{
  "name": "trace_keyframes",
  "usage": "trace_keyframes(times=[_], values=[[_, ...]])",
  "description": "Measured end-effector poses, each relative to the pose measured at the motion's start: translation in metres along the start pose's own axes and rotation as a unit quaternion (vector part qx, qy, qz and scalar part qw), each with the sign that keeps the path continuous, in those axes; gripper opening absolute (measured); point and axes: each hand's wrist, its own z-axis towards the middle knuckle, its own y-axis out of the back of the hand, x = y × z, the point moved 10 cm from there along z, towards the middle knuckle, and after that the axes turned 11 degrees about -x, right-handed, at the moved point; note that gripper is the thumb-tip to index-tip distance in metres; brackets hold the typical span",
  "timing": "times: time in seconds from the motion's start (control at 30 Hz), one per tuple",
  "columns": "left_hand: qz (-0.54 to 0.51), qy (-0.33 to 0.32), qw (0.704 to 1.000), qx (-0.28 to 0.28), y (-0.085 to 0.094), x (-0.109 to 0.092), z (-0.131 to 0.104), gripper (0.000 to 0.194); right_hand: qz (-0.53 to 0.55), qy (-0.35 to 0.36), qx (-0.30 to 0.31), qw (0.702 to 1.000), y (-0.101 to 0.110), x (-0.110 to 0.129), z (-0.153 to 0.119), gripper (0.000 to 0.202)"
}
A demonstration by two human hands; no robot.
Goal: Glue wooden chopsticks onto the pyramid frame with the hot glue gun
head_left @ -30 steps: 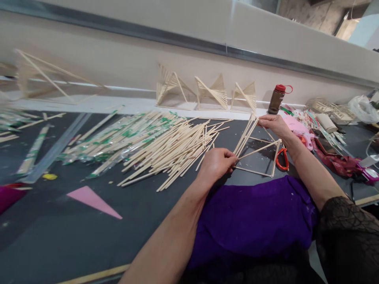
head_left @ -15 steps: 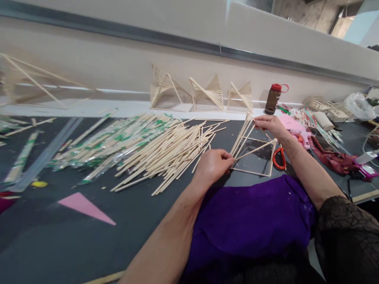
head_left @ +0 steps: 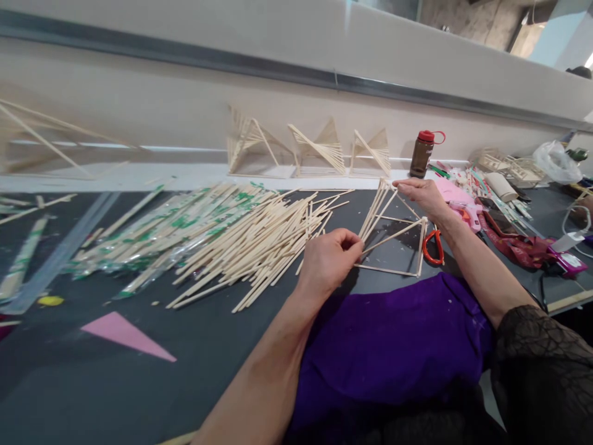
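Note:
A frame of thin wooden sticks (head_left: 393, 270) stands on the dark table in front of me, with several slanting sticks meeting at its upper left. My left hand (head_left: 331, 256) is closed in a pinch at the frame's lower left corner; what lies between its fingertips is hidden. My right hand (head_left: 419, 193) is at the top of the slanting sticks, its fingers stretched out and touching or very near their upper ends. Orange-handled scissors (head_left: 433, 247) lie just right of the frame, beneath my right forearm.
Loose sticks (head_left: 259, 247) and wrapped bundles (head_left: 176, 222) lie to the left, near a pink triangle (head_left: 127, 335). Stick models (head_left: 319, 148) and a red-capped bottle (head_left: 421, 154) stand behind. A pink glue gun (head_left: 469, 213) lies right.
The fingers of my right hand have straightened at the top of the sticks. My left hand has turned slightly, its fingers curled closer. The view has shifted a little.

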Motion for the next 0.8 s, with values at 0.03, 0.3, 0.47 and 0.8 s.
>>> trace_keyframes(times=[0.03,0.3,0.47,0.8], values=[[-0.040,0.013,0.999,0.004,-0.002,0.002,0.000,0.012,-0.002,-0.003,-0.003,1.000,0.003,-0.001,0.000,0.022],[-0.206,0.079,0.974,0.051,-0.015,0.008,-0.003,0.045,0.036,-0.034,0.028,0.998,0.000,-0.002,-0.001,0.014],[-0.135,0.059,0.988,0.040,-0.011,0.013,0.001,0.045,0.067,-0.031,0.074,0.994,-0.013,0.011,-0.004,0.016],[-0.080,0.039,0.995,0.036,-0.008,0.011,0.003,0.039,0.082,-0.048,0.125,0.988,-0.023,0.030,-0.017,0.019]])
